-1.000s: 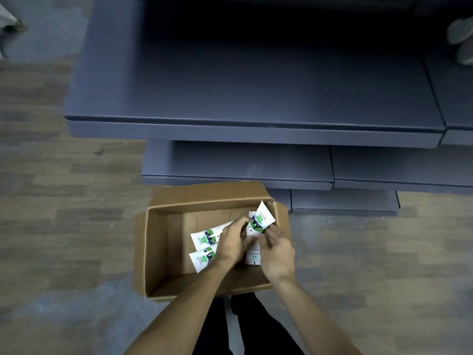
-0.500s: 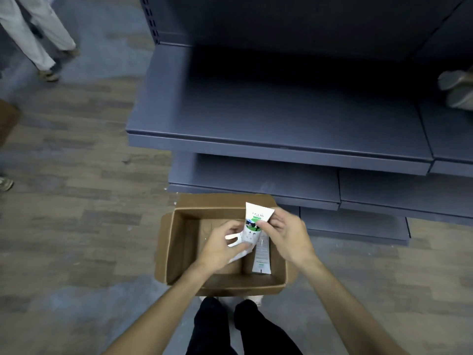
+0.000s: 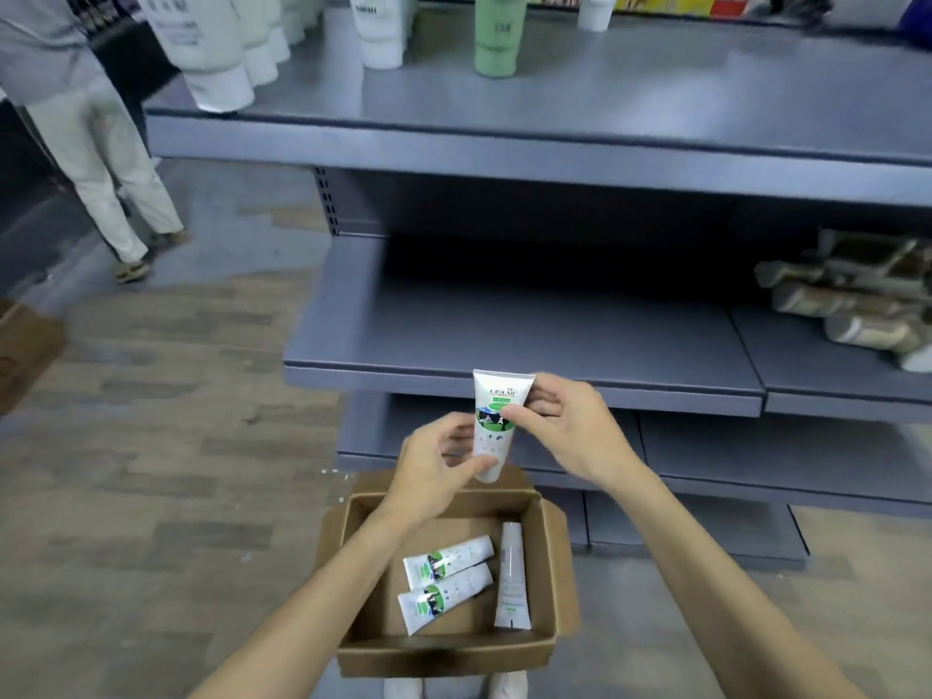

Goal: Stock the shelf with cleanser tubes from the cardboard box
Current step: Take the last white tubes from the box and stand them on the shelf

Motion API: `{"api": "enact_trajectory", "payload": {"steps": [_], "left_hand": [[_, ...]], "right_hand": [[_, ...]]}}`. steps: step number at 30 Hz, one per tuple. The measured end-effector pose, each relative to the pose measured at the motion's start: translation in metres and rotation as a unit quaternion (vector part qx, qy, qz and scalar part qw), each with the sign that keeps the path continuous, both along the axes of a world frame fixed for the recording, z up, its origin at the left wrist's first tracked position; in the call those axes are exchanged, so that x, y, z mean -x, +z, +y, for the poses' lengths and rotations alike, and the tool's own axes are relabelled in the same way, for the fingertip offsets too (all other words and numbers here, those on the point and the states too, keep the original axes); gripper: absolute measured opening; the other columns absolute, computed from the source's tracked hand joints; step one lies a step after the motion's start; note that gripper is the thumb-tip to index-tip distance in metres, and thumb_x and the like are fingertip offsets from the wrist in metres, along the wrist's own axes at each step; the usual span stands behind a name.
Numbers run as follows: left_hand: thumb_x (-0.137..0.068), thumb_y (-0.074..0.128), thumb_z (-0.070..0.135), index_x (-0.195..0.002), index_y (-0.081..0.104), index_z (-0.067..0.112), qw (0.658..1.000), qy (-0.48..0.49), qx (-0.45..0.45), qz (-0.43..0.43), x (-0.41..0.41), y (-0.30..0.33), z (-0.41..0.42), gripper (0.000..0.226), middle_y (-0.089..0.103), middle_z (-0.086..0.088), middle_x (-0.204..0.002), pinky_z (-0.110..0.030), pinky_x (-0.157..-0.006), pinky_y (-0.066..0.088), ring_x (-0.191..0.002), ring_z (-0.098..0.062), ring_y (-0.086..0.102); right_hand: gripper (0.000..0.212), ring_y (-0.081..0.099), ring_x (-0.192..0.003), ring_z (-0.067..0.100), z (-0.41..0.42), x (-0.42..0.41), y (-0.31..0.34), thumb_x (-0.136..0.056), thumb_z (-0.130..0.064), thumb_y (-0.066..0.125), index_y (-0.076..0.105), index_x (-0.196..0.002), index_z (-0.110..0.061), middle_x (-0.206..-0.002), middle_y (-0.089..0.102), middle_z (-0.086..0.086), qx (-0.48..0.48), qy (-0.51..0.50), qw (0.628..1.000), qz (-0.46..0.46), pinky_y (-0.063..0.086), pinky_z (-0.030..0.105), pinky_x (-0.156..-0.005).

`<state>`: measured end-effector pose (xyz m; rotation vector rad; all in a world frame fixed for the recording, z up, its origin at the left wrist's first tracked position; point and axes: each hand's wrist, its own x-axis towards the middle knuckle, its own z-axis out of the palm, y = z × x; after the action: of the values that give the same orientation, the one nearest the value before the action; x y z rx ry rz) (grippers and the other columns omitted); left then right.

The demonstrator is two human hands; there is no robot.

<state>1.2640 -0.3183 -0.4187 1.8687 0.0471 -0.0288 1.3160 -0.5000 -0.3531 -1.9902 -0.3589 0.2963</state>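
A white cleanser tube [image 3: 495, 421] with a green and black label is held upright, cap down, above the cardboard box [image 3: 555, 557]. My left hand [image 3: 439, 461] grips its lower end near the cap. My right hand [image 3: 565, 431] pinches its upper half from the right. Three more tubes [image 3: 446, 580] lie flat on the box floor, one of them [image 3: 512, 577] back side up. The grey shelf [image 3: 504, 335] stands behind the held tube, its middle board bare at this spot.
The top shelf board [image 3: 555, 93] carries white tubes [image 3: 217, 53] and a green tube [image 3: 497, 37] standing on their caps. Packets [image 3: 857, 305] lie at the right of the middle board. A person in pale trousers [image 3: 101, 158] stands at the left. Another box [image 3: 25, 350] sits at the far left.
Both hands have lifted one tube out of the box and up in front of the middle shelf edge. The view has tilted upward, showing the top shelf.
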Motion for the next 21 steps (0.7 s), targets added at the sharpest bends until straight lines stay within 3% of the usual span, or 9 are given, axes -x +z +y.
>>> {"api": "enact_trajectory", "payload": {"steps": [5, 13, 21], "left_hand": [[-0.079, 0.081, 0.011, -0.109, 0.067, 0.032, 0.999, 0.005, 0.003, -0.052, -0.014, 0.053, -0.001, 0.039, 0.075, 0.011, -0.105, -0.031, -0.089, 0.059, -0.098, -0.004, 0.071], [-0.079, 0.080, 0.007, -0.112, 0.070, 0.018, 0.984, -0.011, -0.002, -0.176, -0.044, 0.173, -0.014, 0.036, 0.077, 0.008, -0.102, -0.028, -0.087, 0.059, -0.095, -0.006, 0.072], [-0.081, 0.081, 0.018, -0.113, 0.070, 0.017, 0.956, -0.005, -0.041, -0.290, -0.077, 0.268, -0.040, 0.034, 0.076, 0.009, -0.102, -0.020, -0.083, 0.057, -0.093, -0.001, 0.071]], "right_hand": [[0.024, 0.070, -0.098, -0.002, -0.003, -0.009, 0.052, -0.089, -0.023, 0.073, 0.068, -0.112, -0.022, -0.107, 0.075, -0.012, -0.025, -0.005, 0.999, -0.037, 0.060, 0.028, -0.085], [0.025, 0.074, -0.092, 0.011, -0.013, -0.022, 0.162, -0.080, -0.005, 0.079, 0.070, -0.103, -0.011, -0.098, 0.078, -0.005, -0.153, -0.045, 0.976, -0.150, 0.057, 0.021, -0.079], [0.026, 0.074, -0.092, 0.015, -0.035, -0.042, 0.263, -0.081, -0.007, 0.078, 0.066, -0.103, -0.006, -0.099, 0.077, 0.003, -0.197, -0.042, 0.950, -0.239, 0.060, 0.026, -0.079]]}}
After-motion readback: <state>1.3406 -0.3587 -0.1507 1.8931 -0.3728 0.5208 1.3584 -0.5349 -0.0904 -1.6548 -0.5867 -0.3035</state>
